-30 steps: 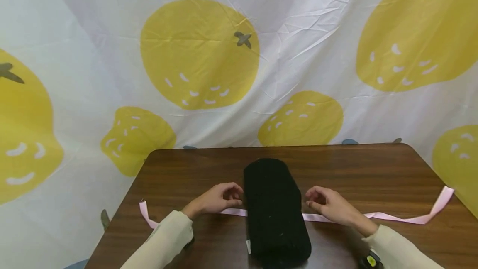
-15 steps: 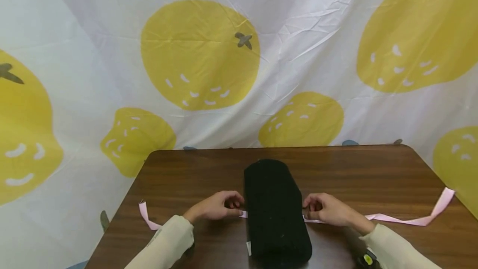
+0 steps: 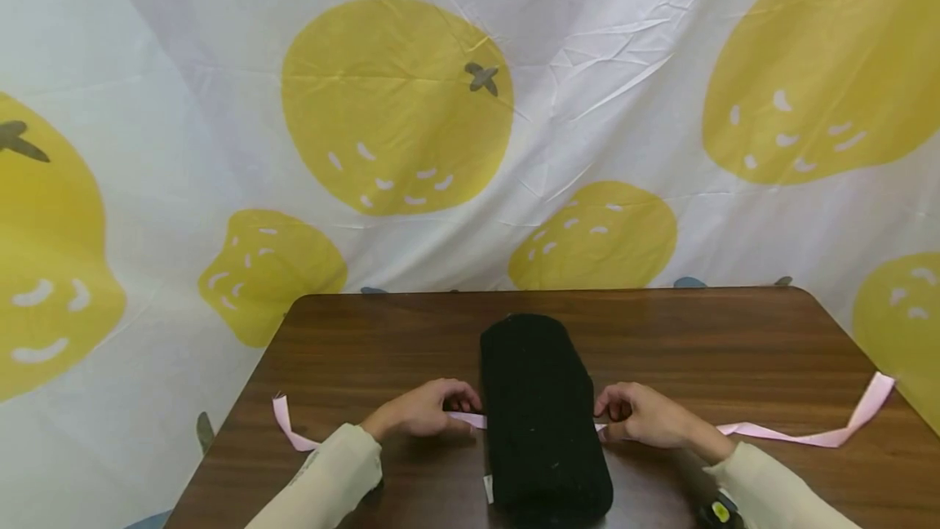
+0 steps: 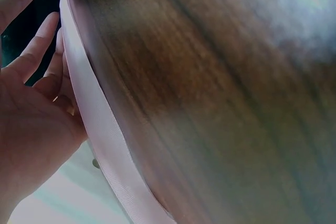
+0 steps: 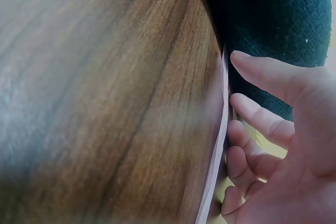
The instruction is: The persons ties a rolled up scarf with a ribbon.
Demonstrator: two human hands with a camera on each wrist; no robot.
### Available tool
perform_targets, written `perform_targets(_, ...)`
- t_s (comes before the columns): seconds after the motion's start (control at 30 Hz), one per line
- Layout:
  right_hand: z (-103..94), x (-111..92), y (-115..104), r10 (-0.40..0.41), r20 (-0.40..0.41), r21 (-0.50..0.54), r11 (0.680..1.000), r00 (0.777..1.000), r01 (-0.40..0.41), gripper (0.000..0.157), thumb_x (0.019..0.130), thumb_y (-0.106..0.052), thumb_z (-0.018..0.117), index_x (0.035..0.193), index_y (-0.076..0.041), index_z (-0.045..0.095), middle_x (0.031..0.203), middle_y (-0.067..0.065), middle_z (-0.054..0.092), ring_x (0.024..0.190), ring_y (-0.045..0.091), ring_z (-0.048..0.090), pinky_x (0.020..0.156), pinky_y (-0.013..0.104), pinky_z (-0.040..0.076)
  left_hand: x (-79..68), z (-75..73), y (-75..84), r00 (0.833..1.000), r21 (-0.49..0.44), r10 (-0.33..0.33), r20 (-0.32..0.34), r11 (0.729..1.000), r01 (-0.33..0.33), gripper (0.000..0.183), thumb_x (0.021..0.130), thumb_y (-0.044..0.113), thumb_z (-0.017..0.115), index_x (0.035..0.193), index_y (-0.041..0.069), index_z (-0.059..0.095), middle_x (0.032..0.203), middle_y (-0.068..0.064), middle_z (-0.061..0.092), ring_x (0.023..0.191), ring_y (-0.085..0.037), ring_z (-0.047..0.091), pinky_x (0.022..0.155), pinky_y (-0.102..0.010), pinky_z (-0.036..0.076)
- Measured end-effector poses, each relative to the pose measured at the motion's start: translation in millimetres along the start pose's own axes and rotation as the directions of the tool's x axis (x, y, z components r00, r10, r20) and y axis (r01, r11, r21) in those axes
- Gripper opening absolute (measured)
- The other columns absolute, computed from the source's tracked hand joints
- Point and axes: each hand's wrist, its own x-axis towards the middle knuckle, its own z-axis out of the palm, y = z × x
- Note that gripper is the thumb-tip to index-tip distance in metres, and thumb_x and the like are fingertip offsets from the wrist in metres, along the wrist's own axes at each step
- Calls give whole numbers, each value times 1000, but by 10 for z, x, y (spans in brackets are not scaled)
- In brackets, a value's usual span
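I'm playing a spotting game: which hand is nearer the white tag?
Left. The left hand is beyond the white tag, on the same side of the dark cushion; the right hand is across the cushion.

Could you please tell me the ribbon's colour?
The ribbon is pale pink, clearest in the head view.

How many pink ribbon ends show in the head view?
2: the left end, left of the left sleeve; the right end, near the right edge of the table. More may be hidden under the black item.
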Motion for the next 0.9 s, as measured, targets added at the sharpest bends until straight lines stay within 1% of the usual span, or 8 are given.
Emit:
perform_targets(0.1,9,2,5,-7,-6,-9,1000,1000,7,26,76,-23,76,91,-8,61,73,3,52,65,7,47,57,22,39,-7,10,-4,1000,21,-3,-5,1000,3,29,80,27,73,105,17,62,95,7,59,91,-11,52,82,-29,44)
perform_targets(0.27,24,6,29,-29,-16,-37,999,999,28,28,74,-23,77,90,-8,61,73,3,53,66,7,47,58,22,40,-12,38,-29,999,74,26,-27,997,-24,29,79,31,74,104,19,63,94,10,58,91,-10,50,79,-25,42)
perform_targets(0.47,47,3,24,-41,-46,-67,997,998,37,28,72,-24,80,88,-11,61,71,2,52,66,9,47,58,22,39,-10,75,-11,998,87,16,-68,996,-10,24,76,34,76,95,24,65,89,12,56,90,-10,47,76,-24,39)
perform_targets(0.53,51,-2,11,-34,-57,-80,996,998,29,26,71,-23,80,85,-13,61,71,1,52,66,9,47,58,22,38,-8,86,8,996,99,25,-83,995,-16,21,77,32,75,92,23,65,88,11,56,88,-11,47,76,-24,38)
perform_targets(0.63,56,-10,-13,-17,-73,-110,994,997,9,23,70,-23,80,81,-16,61,72,0,52,67,9,47,59,22,37,-3,105,38,992,137,58,-111,990,-42,15,79,29,74,88,20,65,85,7,57,85,-11,47,75,-24,37)
perform_targets(0.77,63,-14,-51,0,-98,-172,985,995,-17,19,70,-23,80,75,-21,61,76,-4,52,71,9,47,64,28,34,11,130,48,985,189,92,-143,980,-64,9,81,25,72,81,19,65,81,4,57,81,-11,48,73,-22,36)
perform_targets(0.9,69,-16,-92,7,-108,-233,972,994,-32,18,69,-24,79,69,-25,61,77,-7,51,73,9,46,65,33,29,24,142,47,985,186,86,-148,981,-57,9,81,24,71,77,19,65,79,4,56,80,-11,48,72,-23,35)
